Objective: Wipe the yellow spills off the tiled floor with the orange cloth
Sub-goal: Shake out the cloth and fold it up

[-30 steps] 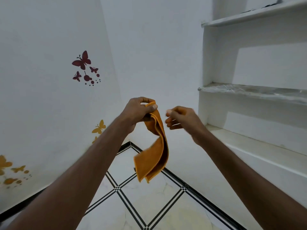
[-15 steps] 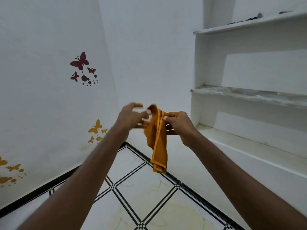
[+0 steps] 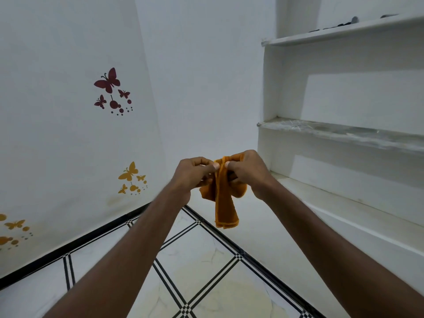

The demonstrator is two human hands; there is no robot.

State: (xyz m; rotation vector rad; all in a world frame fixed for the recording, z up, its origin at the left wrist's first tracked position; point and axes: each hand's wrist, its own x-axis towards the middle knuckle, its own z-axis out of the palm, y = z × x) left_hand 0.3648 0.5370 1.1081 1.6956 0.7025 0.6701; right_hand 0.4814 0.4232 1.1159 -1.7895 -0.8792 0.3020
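Up in front of the person, both hands meet on the orange cloth [image 3: 223, 196], which hangs in the air above the tiled floor [image 3: 197, 260] rather than touching it. The left hand [image 3: 192, 174] pinches the cloth's top edge between thumb and curled fingers, and the right hand [image 3: 246, 168] does the same just beside it, so the two thumbs sit nearly tip to tip at the top of the fabric. Below the grip the cloth is bunched into folds on either side, and one long folded strip drops straight down, its stitched hem at the bottom.

Under the arms the floor is white tile crossed by black double lines with small checkered squares where they meet. A pale yellow spill [image 3: 231, 294] spreads over the tile near the bottom of the view (its edges are faint, so its full extent is hard to judge). It lies well below the cloth and apart from it.

To the left, a white wall [image 3: 57, 145] carries dark red butterfly stickers [image 3: 107, 81] higher up and yellow butterfly stickers [image 3: 129, 174] lower down, with a black strip running along its base. To the right, built-in white shelves [image 3: 344, 134] step upward; a few small dark things sit on the top one, too small to make out.
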